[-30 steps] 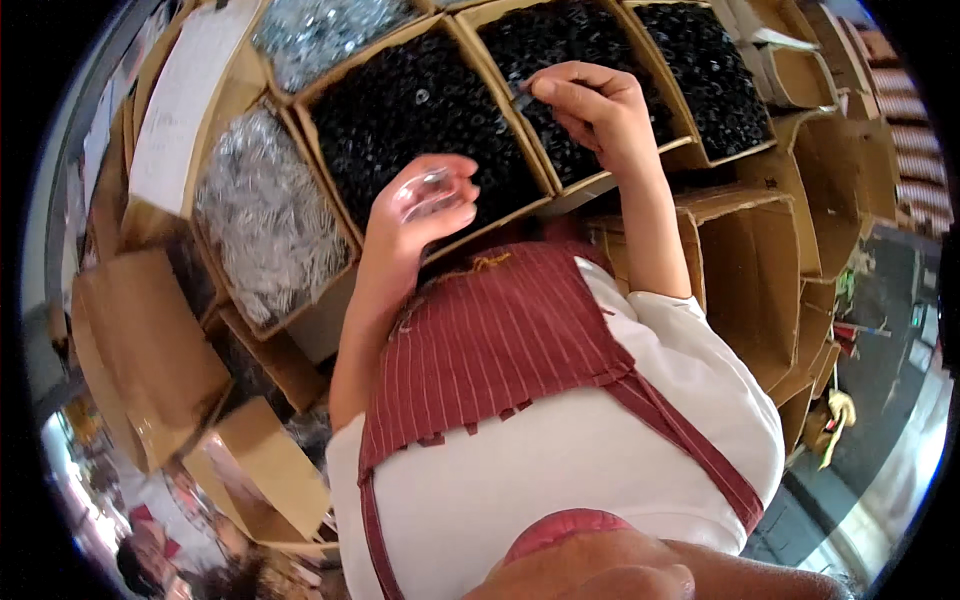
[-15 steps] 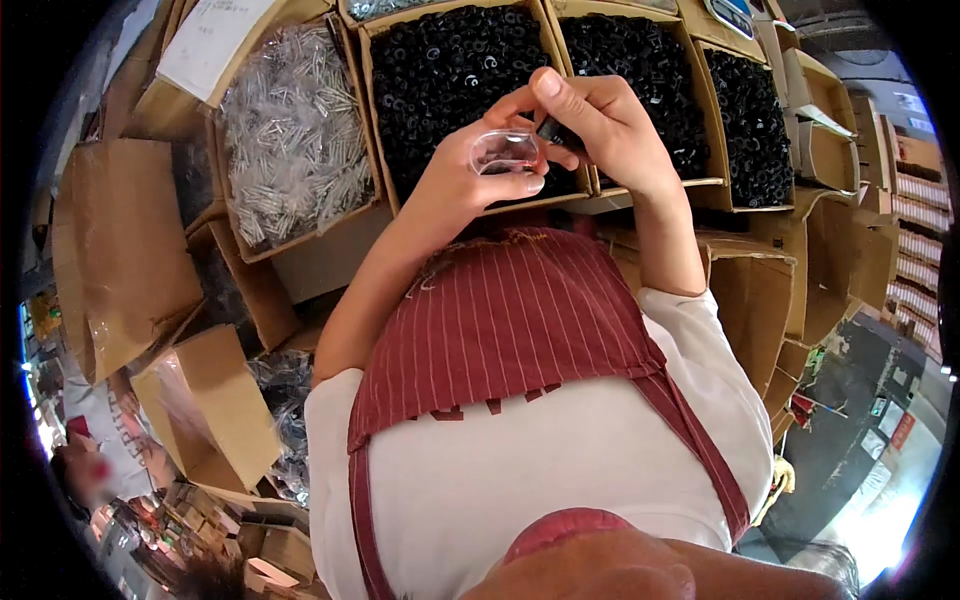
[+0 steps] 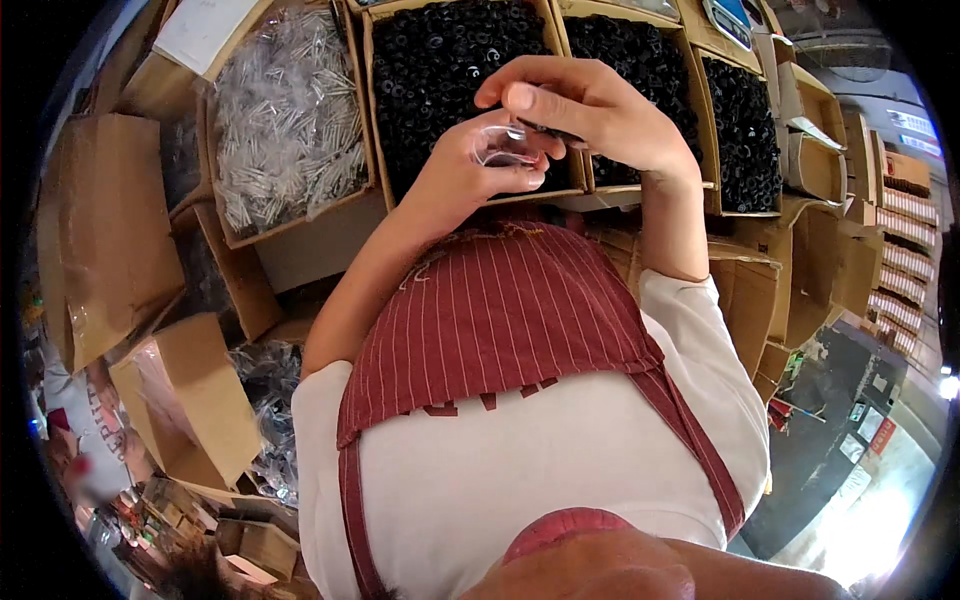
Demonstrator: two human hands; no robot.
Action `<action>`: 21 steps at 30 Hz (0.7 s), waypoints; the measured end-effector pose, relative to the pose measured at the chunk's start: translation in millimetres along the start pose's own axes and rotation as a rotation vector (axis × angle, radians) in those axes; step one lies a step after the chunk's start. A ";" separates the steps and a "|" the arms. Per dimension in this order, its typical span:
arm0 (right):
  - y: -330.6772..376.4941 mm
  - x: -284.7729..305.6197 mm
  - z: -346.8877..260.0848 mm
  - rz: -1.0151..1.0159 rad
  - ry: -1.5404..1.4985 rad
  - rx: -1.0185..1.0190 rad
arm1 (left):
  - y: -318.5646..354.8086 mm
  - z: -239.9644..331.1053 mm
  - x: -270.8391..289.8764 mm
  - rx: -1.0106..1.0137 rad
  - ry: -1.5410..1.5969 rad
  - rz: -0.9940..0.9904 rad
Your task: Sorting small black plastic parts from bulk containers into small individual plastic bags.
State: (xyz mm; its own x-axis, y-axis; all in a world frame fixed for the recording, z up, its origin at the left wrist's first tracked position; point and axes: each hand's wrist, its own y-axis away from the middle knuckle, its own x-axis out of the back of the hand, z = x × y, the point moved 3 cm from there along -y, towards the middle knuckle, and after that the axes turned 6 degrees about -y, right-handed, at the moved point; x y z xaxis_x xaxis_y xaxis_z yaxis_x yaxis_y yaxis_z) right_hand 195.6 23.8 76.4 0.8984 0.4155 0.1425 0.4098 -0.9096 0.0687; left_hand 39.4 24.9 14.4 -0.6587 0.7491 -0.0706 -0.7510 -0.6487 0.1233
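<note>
My left hand [image 3: 470, 160] holds a small see-through plastic pouch [image 3: 503, 145] between thumb and fingers, its rounded mouth facing up and right. I cannot tell if it is soft or stiff. Over it, my right hand [image 3: 605, 115] is bent with the palm down, its thumb near the pouch's rim. Dark small parts [image 3: 549, 131] show beneath the right thumb and fingers, partly hidden. Both hands are above a carton of black ring-like parts [image 3: 455, 55]. Another carton of small black parts [image 3: 632, 50] lies behind the right hand.
To the left, a carton holds clear bags of silvery metal pins [image 3: 290, 125]. A third carton of black parts [image 3: 740, 135] stands at the right. A scale [image 3: 730, 20] sits at the far right. Cardboard boxes [image 3: 110, 240] crowd both sides. Another person [image 3: 95, 425] is at the lower left.
My right hand has turned more palm-down, its fingers stretching left over the pouch. The left hand keeps hold of the pouch, nearly in place. The view has shifted slightly.
</note>
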 end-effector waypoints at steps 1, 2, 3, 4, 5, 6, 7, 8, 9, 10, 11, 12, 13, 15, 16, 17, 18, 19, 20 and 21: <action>0.4 0.8 0.0 -0.007 0.002 0.000 | 1.1 -2.1 0.4 -0.002 0.019 0.006; 0.3 0.1 0.6 -0.048 0.012 -0.010 | 2.1 -3.3 1.1 -0.004 0.039 0.012; 0.8 -0.3 0.5 -0.086 0.022 -0.020 | 2.3 -2.1 1.8 -0.006 0.040 0.015; 0.8 -0.6 -7.3 -0.105 0.052 0.014 | 2.5 -0.1 2.5 -0.005 0.043 0.010; 1.4 0.4 -7.2 -0.108 0.053 0.014 | 2.7 1.1 2.8 -0.003 0.045 0.005; 2.1 2.1 -5.7 -0.109 -0.024 0.004 | 3.1 1.0 2.7 -0.005 0.047 0.008; 2.8 3.7 -4.3 -0.109 -0.101 -0.007 | 3.4 0.7 2.1 0.006 0.086 0.012; 3.3 5.0 -3.3 -0.111 -0.099 -0.008 | 3.7 0.2 1.7 0.018 0.125 0.015; 3.7 5.5 -1.7 -0.133 -0.148 -0.056 | 4.4 -0.3 2.0 0.017 0.126 0.018; 4.3 5.8 -0.6 -0.155 -0.196 -0.106 | 5.2 -1.6 2.3 0.020 0.118 0.017; 5.1 7.0 -2.4 -0.157 -0.195 -0.106 | 5.7 -2.3 2.5 0.023 0.110 0.016; 5.8 7.2 -3.8 -0.181 -0.170 -0.139 | 6.1 -2.5 2.6 0.023 0.112 0.019; 6.0 6.8 -4.0 -0.205 -0.146 -0.172 | 6.2 -2.6 2.7 0.022 0.114 0.020; 4.4 3.7 2.0 -0.193 -0.091 -0.048 | 5.7 -5.1 2.1 0.021 0.118 0.023; 3.8 2.8 1.5 -0.178 -0.037 0.076 | 4.8 -9.1 1.3 0.010 0.164 0.040; 3.4 2.2 0.8 -0.181 -0.037 0.076 | 4.4 -11.0 0.5 0.000 0.210 0.057; 2.8 1.4 -0.7 -0.197 0.013 0.116 | 4.7 -8.5 -0.2 0.000 0.211 0.059; 2.3 0.8 -2.4 -0.212 0.062 0.155 | 5.7 -3.8 -1.2 0.010 0.207 0.056; 1.6 2.3 -4.4 -0.215 0.062 0.155 | 6.4 -1.6 -1.6 0.020 0.202 0.053; 1.8 4.1 -7.8 -0.254 0.059 0.141 | 6.3 -1.8 -1.3 0.019 0.203 0.053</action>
State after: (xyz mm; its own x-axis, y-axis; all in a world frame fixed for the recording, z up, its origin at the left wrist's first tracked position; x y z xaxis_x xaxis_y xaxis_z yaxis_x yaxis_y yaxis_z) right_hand 198.7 23.8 84.8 0.7550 0.6260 0.1953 0.6423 -0.7659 -0.0278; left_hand 35.4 19.6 13.5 -0.6949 0.6700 -0.2613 -0.7150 -0.6826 0.1511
